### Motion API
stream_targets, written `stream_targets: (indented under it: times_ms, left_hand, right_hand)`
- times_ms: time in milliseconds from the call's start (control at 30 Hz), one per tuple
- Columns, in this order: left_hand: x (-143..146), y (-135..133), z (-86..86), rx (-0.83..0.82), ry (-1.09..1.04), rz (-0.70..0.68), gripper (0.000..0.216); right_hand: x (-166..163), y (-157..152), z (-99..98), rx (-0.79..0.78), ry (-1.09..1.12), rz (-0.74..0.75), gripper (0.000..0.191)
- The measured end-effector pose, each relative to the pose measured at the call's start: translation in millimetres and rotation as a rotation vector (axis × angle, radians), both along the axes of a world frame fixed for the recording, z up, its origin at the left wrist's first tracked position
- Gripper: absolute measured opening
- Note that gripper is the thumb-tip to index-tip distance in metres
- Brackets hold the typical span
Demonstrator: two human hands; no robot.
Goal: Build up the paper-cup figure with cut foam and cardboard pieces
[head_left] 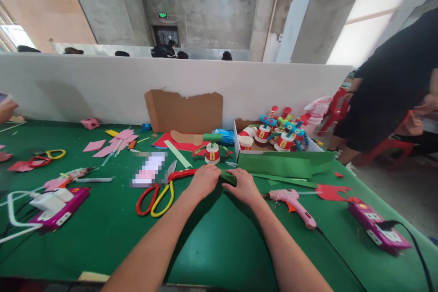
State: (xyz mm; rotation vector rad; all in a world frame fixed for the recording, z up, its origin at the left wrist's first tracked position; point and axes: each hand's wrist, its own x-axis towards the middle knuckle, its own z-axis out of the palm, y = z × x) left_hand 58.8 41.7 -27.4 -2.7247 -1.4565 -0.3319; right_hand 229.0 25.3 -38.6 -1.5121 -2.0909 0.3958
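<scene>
We see both forearms stretched forward over the green table (212,246), palms down. The left hand (204,181) and right hand (243,185) meet on a small green paper piece (228,177), fingers curled and pressed onto it. The piece lies between them, mostly covered, its shape hard to make out. Scissors (160,191) lie just left; a pink glue gun (294,203) lies right.
</scene>
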Motion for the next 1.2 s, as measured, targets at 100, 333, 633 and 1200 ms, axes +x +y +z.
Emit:
stream_targets:
  times_ms: [100, 333, 633, 1200]
  left_hand:
    - [-11.0, 4.1, 3.1, -0.034, -0.138, -0.017, 0.022]
    - [-26.5, 12.9, 7.6, -0.276, -0.801, 0.045, 0.014]
    - [-19.0, 17.2, -1.8, -0.450, -0.981, -0.021, 0.020]
    - [-93.2, 6.6, 36.9, -0.065, -0.594, 0.319, 0.017]
  right_hand:
    - [-0.3, -1.9, 3.2, -0.006, -0.099, 0.000, 0.023]
    - [9.2, 7.4, 2.9, 0.049, 0.241, 0.000, 0.022]
    - [19.0, 7.5, 16.6, -0.169, 0.373, 0.127, 0.032]
    - [10.7, 4.6, 3.2, -0.316, 0.049, 0.271, 0.019]
